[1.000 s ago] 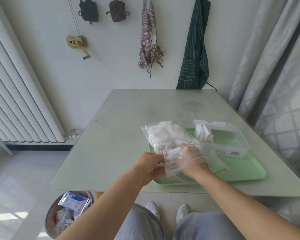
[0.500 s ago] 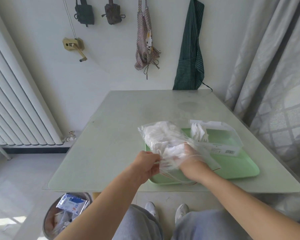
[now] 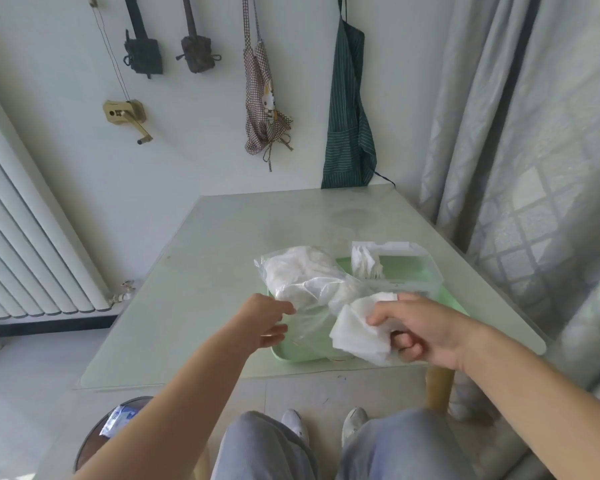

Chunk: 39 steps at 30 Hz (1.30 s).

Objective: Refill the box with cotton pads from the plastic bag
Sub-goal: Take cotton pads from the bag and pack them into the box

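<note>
My right hand [image 3: 426, 329], which was inside the plastic bag [image 3: 302, 282] a second ago, is now out, fingers pinching a stack of cotton pads [image 3: 359, 329] above the green tray's [image 3: 291, 353] near edge; my left hand [image 3: 265, 318] grips the bag's mouth, and the open box [image 3: 395, 268] waits behind.

Soft, matt white cotton pads [image 3: 361, 332] in the right hand [image 3: 420, 329]; crinkled, glossy clear plastic bag [image 3: 305, 282] at the left hand [image 3: 264, 318]; beyond, a clear rigid plastic box [image 3: 399, 268] on a smooth green plastic tray [image 3: 291, 351].
</note>
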Each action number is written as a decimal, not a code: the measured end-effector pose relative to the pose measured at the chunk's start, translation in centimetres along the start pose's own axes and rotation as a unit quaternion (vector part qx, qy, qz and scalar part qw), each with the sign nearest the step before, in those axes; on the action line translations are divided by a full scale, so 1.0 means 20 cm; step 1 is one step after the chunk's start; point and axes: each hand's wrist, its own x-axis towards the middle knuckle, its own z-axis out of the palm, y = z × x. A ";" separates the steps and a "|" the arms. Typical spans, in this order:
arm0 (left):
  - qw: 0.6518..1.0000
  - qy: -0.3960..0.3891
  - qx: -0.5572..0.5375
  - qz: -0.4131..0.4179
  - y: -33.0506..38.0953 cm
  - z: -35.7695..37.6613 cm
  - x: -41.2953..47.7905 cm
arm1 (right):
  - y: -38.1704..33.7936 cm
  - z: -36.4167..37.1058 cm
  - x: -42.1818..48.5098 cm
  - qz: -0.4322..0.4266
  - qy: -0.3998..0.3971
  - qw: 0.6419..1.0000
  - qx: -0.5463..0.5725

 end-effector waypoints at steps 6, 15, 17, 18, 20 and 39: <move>0.975 -0.010 -0.030 0.221 0.18 0.04 -0.21 | -0.10 -0.03 0.05 -0.108 0.014 0.992 0.060; 0.960 -0.134 -0.135 0.205 0.26 0.19 -0.22 | -0.19 -0.02 0.18 -0.150 0.118 0.980 0.063; 0.965 -0.112 -0.142 0.190 0.27 0.19 -0.18 | -0.19 -0.04 0.21 -0.173 0.154 0.972 0.039; 0.967 -0.101 -0.145 0.183 0.28 0.19 -0.16 | -0.19 -0.06 0.23 -0.190 0.173 0.966 0.035; 0.970 -0.081 -0.150 0.176 0.29 0.20 -0.12 | -0.19 -0.09 0.25 -0.225 0.200 0.953 0.041; 0.948 -0.175 -0.212 0.160 0.41 0.45 -0.05 | -0.22 -0.22 0.36 -0.184 0.225 0.957 0.026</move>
